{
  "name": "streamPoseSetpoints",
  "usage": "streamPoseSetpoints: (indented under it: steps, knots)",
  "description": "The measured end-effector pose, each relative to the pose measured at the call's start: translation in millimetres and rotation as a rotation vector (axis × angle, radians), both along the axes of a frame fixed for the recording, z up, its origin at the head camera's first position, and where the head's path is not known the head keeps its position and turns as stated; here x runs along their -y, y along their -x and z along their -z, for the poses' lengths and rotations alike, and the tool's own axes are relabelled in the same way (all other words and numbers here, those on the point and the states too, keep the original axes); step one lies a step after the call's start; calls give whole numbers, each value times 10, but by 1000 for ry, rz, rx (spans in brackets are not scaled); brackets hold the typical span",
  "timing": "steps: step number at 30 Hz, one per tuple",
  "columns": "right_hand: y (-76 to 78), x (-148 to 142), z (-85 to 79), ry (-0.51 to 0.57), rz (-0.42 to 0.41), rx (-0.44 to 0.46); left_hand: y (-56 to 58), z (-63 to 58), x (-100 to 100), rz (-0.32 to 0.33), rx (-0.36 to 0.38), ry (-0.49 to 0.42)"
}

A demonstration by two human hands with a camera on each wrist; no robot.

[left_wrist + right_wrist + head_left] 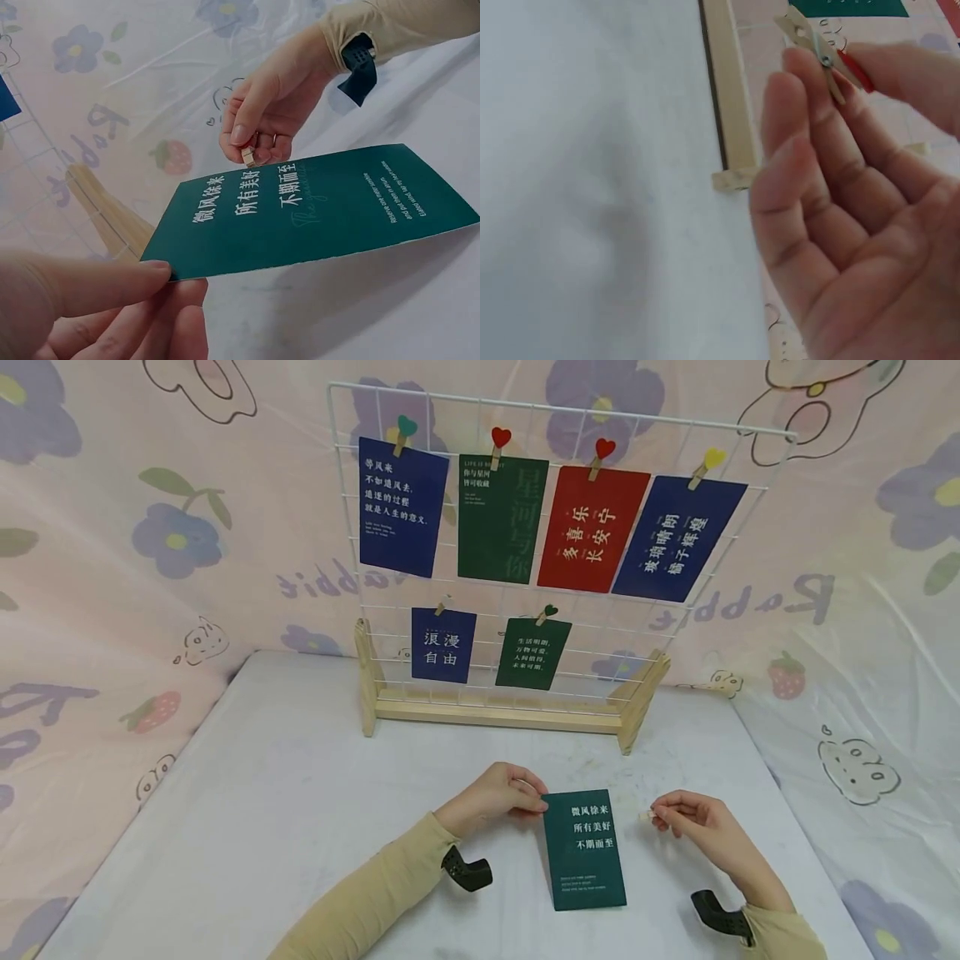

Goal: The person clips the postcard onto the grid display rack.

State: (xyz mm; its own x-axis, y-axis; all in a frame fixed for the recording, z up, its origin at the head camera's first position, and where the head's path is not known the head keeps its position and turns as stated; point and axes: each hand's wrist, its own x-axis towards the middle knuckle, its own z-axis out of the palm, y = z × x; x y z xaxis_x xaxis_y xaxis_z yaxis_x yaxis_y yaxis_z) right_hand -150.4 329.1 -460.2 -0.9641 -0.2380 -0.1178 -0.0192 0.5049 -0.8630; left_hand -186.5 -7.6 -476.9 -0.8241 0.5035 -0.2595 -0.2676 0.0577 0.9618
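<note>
My left hand pinches the upper left corner of a dark green card printed with white characters. In the left wrist view the card is held up off the table, its thumb-side corner between thumb and fingers. To the right of the card, my right hand pinches a small wooden clothespin between thumb and fingertips. A red piece shows on the clothespin under the thumb. The clothespin's free end points toward the card, apart from it in the head view.
Behind the hands stands a white wire grid on a wooden base. Four cards, such as a red card, hang in its upper row and two, including a small blue card, below. Heart-topped clothespins hold them. A white cloth covers the table.
</note>
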Motion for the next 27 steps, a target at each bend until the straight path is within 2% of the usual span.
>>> streamPoseSetpoints:
  steps: [8, 17, 27]
  knots:
    - [132, 91, -175, -6, 18, -165, 81, -175, 51, -92, 9, -50]
    - [278, 225, -322, -51, 46, -183, 188, -297, 54, -148, -24, -106]
    - [424, 456, -554, 7, 0, -176, 324, -519, 35, -206, -99, -98]
